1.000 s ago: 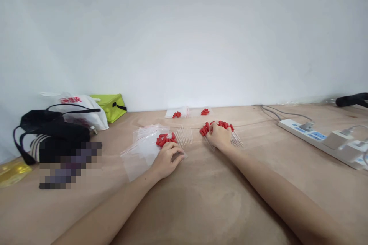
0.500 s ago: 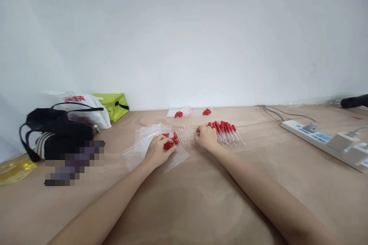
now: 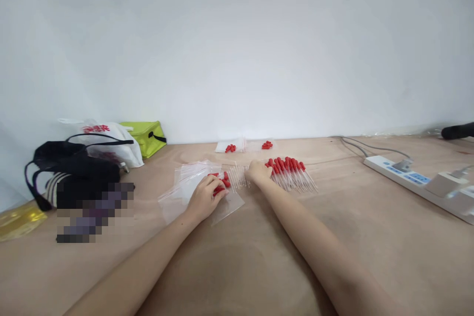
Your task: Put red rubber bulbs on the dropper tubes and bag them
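Observation:
My left hand rests over several loose red rubber bulbs. Its thumb and fingers are curled round one red bulb. Beneath that hand lie clear zip bags. My right hand is closed, palm down, between a row of bare glass tubes and a row of glass droppers with red bulbs. Its fingertips are beside the leftmost dropper bulbs, and what they grip is hidden.
At the back lie two small piles of red bulbs on clear bags. On the left are a black bag, a white plastic bag and a lime-green bag. A white power strip with plugs and cables lies at right.
My right hand has shifted slightly left and turned, with its fingertips now by the left end of the dropper row. My left hand has drawn its thumb and fingers round a red bulb.

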Action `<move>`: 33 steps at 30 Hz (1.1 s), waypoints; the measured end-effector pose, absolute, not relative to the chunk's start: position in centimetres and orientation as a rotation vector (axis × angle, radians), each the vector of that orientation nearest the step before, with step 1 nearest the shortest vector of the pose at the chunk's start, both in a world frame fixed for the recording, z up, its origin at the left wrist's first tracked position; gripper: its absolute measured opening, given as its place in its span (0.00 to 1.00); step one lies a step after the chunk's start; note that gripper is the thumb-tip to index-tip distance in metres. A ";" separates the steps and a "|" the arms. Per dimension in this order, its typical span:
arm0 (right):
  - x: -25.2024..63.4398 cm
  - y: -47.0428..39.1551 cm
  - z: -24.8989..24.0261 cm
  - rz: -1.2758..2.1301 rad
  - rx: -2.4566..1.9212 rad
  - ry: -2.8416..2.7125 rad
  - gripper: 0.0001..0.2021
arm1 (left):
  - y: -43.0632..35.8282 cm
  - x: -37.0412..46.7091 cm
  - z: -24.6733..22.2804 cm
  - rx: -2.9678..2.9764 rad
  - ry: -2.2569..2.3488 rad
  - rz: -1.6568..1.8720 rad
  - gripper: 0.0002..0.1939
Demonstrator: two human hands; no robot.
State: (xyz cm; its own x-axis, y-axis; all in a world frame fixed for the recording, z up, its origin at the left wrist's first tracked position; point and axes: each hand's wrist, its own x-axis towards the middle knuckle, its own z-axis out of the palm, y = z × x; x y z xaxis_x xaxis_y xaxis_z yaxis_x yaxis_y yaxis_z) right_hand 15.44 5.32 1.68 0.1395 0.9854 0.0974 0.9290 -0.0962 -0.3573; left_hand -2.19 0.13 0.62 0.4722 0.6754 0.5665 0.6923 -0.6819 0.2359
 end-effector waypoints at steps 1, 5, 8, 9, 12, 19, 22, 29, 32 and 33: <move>15.4 5.3 1.7 0.245 -2.109 -1.830 0.10 | 0.0 -2.1 0.6 -2.680 -1.222 -1.029 0.04; 15.4 4.8 2.2 0.241 -2.119 -1.801 0.10 | -0.4 -1.6 0.4 -2.680 -1.218 -1.091 0.06; 16.0 3.5 2.5 0.192 -2.042 -1.845 0.10 | -0.7 -1.4 0.3 -2.688 -1.293 -1.194 0.06; 16.5 2.9 2.5 0.166 -1.992 -1.872 0.11 | -0.9 -1.2 0.2 -2.713 -1.333 -1.240 0.06; 18.7 0.3 1.4 -0.027 -1.677 -1.973 0.13 | -1.5 -0.6 0.0 -2.875 -1.465 -1.399 0.08; 24.3 -4.9 -2.1 -0.269 -1.202 -2.103 0.12 | -3.4 1.5 0.4 -3.031 -1.425 -1.472 0.05; 24.4 -5.3 -2.0 -0.239 -1.222 -2.109 0.11 | -3.6 1.9 0.7 -2.946 -1.353 -1.384 0.03; 23.1 -5.1 -1.6 -0.243 -1.179 -2.183 0.11 | -2.9 1.6 -0.6 -3.069 -1.416 -1.604 0.04; 23.1 -5.2 -1.6 -0.249 -1.169 -2.186 0.11 | -2.9 1.7 -0.8 -3.066 -1.501 -1.638 0.06; 23.1 -5.2 -1.6 -0.248 -1.160 -2.193 0.11 | -3.0 1.8 -0.7 -3.057 -1.509 -1.627 0.06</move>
State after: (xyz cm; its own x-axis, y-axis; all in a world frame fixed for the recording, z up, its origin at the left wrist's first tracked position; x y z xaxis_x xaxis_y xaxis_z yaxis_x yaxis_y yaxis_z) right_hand 23.07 -5.20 -1.64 -0.4079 0.6756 0.6142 0.7955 0.5931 -0.1241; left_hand 1.76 -2.97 -0.69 0.3773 0.8393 0.3915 0.3278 -0.5164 0.7911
